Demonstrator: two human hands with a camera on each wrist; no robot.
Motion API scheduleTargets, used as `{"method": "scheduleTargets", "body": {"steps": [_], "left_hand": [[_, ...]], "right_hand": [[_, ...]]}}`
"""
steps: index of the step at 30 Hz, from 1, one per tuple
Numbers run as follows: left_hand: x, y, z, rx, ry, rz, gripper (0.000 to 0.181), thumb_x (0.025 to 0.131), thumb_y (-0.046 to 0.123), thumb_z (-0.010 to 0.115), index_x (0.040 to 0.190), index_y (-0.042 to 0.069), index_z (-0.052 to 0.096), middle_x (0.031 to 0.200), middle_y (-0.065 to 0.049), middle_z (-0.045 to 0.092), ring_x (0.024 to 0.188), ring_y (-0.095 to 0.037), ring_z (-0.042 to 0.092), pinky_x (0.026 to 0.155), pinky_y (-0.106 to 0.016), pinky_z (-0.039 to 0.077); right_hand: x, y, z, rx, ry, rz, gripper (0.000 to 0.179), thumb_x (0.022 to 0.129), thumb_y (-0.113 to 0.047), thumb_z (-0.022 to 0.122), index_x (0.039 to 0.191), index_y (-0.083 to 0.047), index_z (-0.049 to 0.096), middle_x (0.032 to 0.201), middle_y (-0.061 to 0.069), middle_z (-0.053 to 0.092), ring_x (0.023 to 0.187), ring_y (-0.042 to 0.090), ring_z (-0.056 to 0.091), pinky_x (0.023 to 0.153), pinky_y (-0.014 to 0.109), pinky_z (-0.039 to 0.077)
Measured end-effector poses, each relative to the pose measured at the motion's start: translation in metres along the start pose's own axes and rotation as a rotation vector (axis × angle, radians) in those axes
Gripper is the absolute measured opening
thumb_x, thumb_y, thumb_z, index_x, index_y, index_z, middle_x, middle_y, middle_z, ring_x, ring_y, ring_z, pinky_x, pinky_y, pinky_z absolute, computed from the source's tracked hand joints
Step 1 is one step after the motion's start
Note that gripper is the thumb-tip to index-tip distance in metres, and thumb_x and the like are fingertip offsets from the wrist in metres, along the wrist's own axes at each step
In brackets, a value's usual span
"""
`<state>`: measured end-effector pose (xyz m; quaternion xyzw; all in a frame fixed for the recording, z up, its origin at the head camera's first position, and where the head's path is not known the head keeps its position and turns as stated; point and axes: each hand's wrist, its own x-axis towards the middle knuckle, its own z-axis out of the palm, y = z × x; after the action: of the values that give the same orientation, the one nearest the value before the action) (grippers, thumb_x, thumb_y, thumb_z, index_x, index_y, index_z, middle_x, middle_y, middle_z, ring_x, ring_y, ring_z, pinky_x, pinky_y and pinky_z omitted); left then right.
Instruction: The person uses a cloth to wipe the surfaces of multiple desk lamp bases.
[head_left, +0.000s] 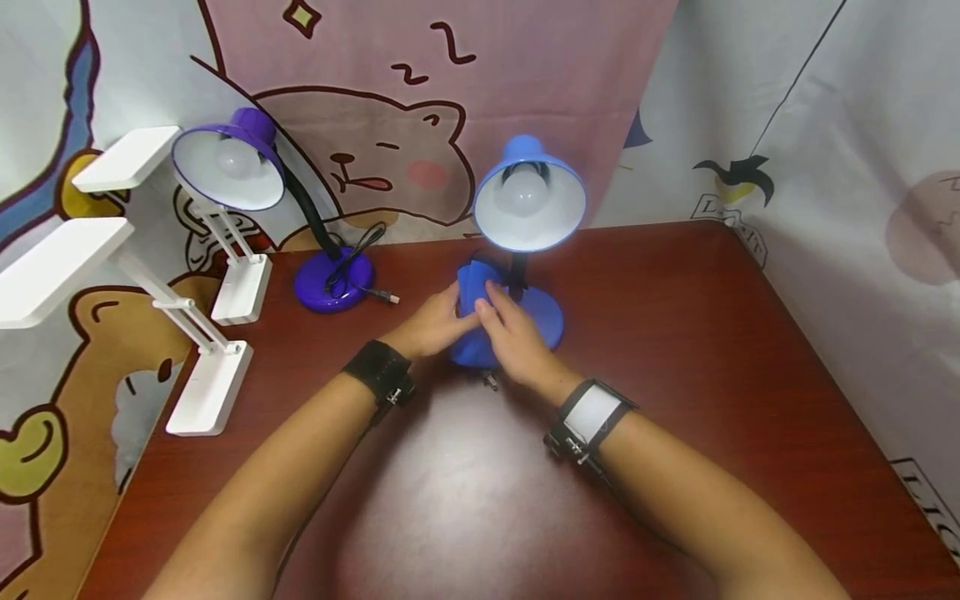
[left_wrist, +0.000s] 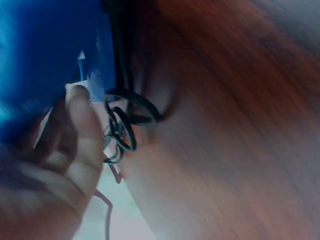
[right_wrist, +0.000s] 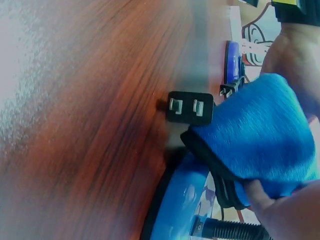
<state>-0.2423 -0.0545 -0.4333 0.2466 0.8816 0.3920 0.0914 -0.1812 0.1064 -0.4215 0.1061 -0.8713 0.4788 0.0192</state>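
A fuzzy blue cloth [head_left: 472,282] with a dark edge is bunched between both hands, in front of the light-blue desk lamp [head_left: 542,312]. My left hand [head_left: 429,327] grips it from the left, thumb pointing inward. From the other side my right hand [head_left: 519,340] holds it, its thumb against the fabric in the right wrist view. The lamp's bulb faces forward above the hands. A black two-prong plug [right_wrist: 190,107] sits beside the cloth's edge. Coils of black cord [left_wrist: 122,122] show near the left fingertips. Part of the lamp's base is hidden behind the cloth.
To the left stands a purple desk lamp [head_left: 333,279] with its cord looped over the base. Two white folding lamps [head_left: 210,387] are at the brown table's [head_left: 660,350] left edge. Printed fabric [head_left: 525,50] hangs behind the table.
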Motion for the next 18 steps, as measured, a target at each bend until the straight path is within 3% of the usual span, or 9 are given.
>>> {"method": "scheduleTargets", "body": {"steps": [2, 5, 8, 11, 13, 18], "left_hand": [[0.004, 0.003, 0.001, 0.038, 0.047, -0.028, 0.073, 0.082, 0.057, 0.057, 0.134, 0.009, 0.040, 0.119, -0.012, 0.061, 0.102, -0.019, 0.058, 0.090, -0.044, 0.051], [0.009, 0.011, -0.001, 0.165, 0.149, -0.092, 0.070, 0.079, 0.048, 0.064, 0.129, 0.005, 0.043, 0.113, -0.014, 0.060, 0.097, -0.026, 0.059, 0.085, -0.048, 0.052], [0.016, 0.017, -0.005, 0.340, 0.279, -0.178, 0.067, 0.074, 0.040, 0.070, 0.126, 0.005, 0.045, 0.107, -0.014, 0.057, 0.090, -0.033, 0.059, 0.077, -0.054, 0.053], [0.026, 0.017, -0.005, 0.467, 0.373, -0.218, 0.069, 0.069, 0.035, 0.075, 0.126, 0.011, 0.045, 0.108, -0.014, 0.054, 0.087, -0.035, 0.060, 0.071, -0.057, 0.053], [0.032, 0.015, 0.000, 0.536, 0.366, -0.221, 0.072, 0.067, 0.036, 0.077, 0.127, 0.012, 0.044, 0.109, -0.014, 0.054, 0.087, -0.035, 0.060, 0.070, -0.056, 0.054], [0.038, 0.012, 0.020, 0.597, 0.232, -0.202, 0.078, 0.070, 0.045, 0.072, 0.130, 0.009, 0.038, 0.111, -0.016, 0.054, 0.084, -0.034, 0.061, 0.068, -0.056, 0.055]], "right_hand": [[0.000, 0.001, -0.001, 0.002, -0.004, -0.023, 0.056, 0.100, -0.040, 0.034, 0.144, -0.006, 0.035, 0.151, 0.014, 0.035, 0.138, 0.023, 0.027, 0.117, 0.043, 0.021], [0.001, 0.007, -0.005, -0.082, 0.017, -0.072, 0.051, 0.098, -0.035, 0.043, 0.139, -0.005, 0.044, 0.144, 0.017, 0.045, 0.133, 0.027, 0.036, 0.113, 0.046, 0.028], [0.001, 0.020, -0.013, -0.278, 0.044, -0.100, 0.048, 0.091, -0.030, 0.053, 0.133, -0.006, 0.052, 0.136, 0.018, 0.053, 0.126, 0.032, 0.044, 0.105, 0.051, 0.038], [-0.002, 0.032, -0.020, -0.485, 0.031, -0.094, 0.049, 0.085, -0.028, 0.060, 0.129, -0.009, 0.056, 0.133, 0.020, 0.053, 0.123, 0.037, 0.044, 0.095, 0.059, 0.042], [-0.005, 0.039, -0.024, -0.582, -0.007, -0.065, 0.053, 0.082, -0.033, 0.062, 0.131, -0.012, 0.055, 0.136, 0.020, 0.049, 0.123, 0.040, 0.042, 0.092, 0.063, 0.042], [-0.009, 0.050, -0.029, -0.701, -0.106, -0.049, 0.067, 0.079, -0.046, 0.066, 0.136, -0.015, 0.050, 0.143, 0.026, 0.039, 0.126, 0.048, 0.035, 0.093, 0.068, 0.040]]}}
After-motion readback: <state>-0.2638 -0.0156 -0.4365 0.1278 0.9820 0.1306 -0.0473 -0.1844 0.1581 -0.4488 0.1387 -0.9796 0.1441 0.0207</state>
